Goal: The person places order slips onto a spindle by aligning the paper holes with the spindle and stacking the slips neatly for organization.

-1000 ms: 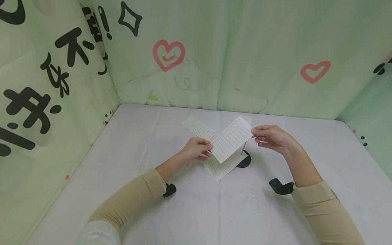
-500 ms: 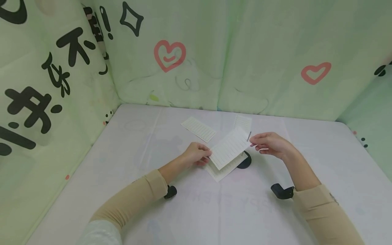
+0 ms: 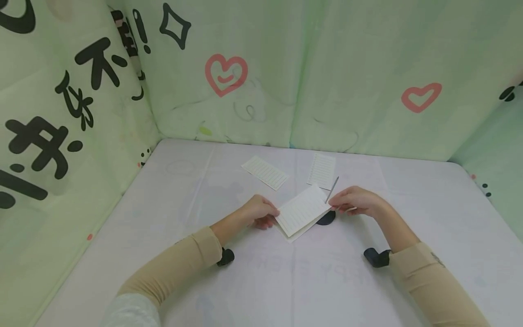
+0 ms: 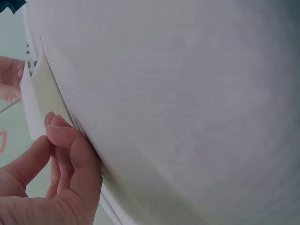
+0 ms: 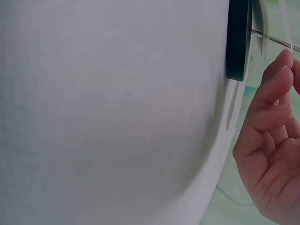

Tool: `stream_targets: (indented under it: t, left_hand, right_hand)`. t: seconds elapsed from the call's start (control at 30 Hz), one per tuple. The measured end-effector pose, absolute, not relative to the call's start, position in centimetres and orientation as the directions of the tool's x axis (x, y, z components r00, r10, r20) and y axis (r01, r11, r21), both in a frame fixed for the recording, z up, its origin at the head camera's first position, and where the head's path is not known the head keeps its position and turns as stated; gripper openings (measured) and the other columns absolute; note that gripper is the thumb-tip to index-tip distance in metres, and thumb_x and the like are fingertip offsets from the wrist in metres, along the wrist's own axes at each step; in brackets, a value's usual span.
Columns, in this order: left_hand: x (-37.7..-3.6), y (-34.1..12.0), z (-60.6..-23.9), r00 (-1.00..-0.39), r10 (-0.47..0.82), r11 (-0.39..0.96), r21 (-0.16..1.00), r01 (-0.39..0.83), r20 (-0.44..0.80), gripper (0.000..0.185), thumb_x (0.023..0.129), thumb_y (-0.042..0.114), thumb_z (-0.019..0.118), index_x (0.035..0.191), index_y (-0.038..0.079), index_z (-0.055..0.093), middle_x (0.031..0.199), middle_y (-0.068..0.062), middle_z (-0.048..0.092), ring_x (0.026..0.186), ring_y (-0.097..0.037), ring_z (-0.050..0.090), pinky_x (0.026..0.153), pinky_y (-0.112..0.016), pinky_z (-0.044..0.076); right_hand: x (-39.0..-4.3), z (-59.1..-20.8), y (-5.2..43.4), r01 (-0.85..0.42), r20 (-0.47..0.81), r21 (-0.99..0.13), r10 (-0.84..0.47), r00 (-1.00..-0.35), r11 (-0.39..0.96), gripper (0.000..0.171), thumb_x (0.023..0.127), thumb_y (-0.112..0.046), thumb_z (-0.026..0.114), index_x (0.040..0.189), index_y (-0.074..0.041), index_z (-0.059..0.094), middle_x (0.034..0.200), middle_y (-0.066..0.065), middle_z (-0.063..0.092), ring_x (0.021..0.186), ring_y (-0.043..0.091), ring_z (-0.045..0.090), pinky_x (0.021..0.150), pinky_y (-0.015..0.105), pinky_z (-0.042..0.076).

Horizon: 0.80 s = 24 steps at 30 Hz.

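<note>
A ruled paper slip (image 3: 304, 211) is held slanting over the table. My left hand (image 3: 261, 212) pinches its left corner between thumb and fingers, and my right hand (image 3: 355, 200) pinches the right corner. A thin metal spike (image 3: 332, 190) stands up through the slip near that right corner. Its round black base (image 3: 326, 218) shows partly below the paper, and in the right wrist view the base (image 5: 238, 42) sits beside my right fingers. Beneath the held slip, another slip (image 3: 295, 239) is mostly hidden. In the left wrist view the left hand (image 4: 65, 178) grips the paper's edge.
Two more ruled slips lie flat behind the hands, one at left (image 3: 264, 172) and one at right (image 3: 322, 168). A white cloth covers the table (image 3: 253, 290). Green printed curtains (image 3: 327, 68) stand at the back and sides. Black wrist mounts (image 3: 376, 258) hang under the sleeves.
Both hands have lowered the slip towards the black base. The spike's tip, hidden behind the slip at first, now rises well above it. The back right slip has come into fuller view.
</note>
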<state>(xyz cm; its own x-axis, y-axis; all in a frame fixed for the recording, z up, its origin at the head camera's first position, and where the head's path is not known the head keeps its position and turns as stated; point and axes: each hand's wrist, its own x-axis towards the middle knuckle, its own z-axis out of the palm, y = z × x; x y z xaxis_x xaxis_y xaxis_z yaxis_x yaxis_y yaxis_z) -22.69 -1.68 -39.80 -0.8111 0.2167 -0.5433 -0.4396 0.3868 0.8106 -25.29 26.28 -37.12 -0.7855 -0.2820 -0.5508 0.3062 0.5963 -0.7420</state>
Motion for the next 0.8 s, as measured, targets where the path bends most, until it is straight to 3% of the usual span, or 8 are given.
stream_targets:
  t: [0.8]
  left_hand:
    - [-23.1, -1.1, -40.3, -0.796, 0.151, 0.510, 0.736, -0.444, -0.586, 0.006, 0.081, 0.004, 0.064, 0.082, -0.002, 0.063, 0.061, -0.008, 0.063, 0.043, -0.010, 0.051, 0.040, -0.017, 0.044]
  right_hand:
    - [-25.7, -38.4, 25.5, 0.260, -0.563, -0.634, -0.204, -0.801, 0.729, 0.025, 0.085, -0.023, 0.062, 0.095, 0.000, 0.066, 0.067, -0.004, 0.061, 0.060, 0.011, 0.053, 0.054, 0.022, 0.038]
